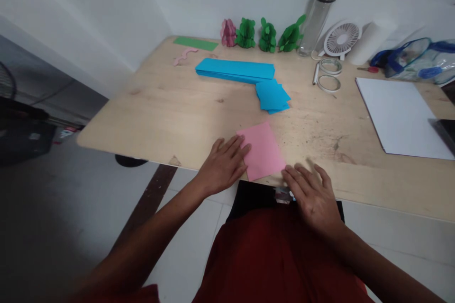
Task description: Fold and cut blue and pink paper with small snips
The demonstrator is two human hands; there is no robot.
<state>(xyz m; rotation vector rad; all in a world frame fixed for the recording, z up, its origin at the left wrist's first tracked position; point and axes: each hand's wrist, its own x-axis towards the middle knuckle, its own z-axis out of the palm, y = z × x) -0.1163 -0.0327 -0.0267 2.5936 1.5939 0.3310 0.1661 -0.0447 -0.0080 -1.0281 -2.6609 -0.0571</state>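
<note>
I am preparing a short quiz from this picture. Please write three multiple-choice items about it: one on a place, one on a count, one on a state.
1. Where does the pink paper lie?
A. at the near table edge
B. by the wall
C. on the white sheet

2. How many green paper figures stand at the wall?
A. one
B. three
C. five

3. How is the left hand?
A. closed in a fist
B. flat, fingers on the pink paper
C. lifted off the table

Answers:
1 A, the paper lies at the near edge of the table, between both hands.
2 B, three green figures stand beside one pink figure.
3 B, the hand lies open with its fingertips on the paper's left edge; the right hand rests flat at the near corner.
</note>
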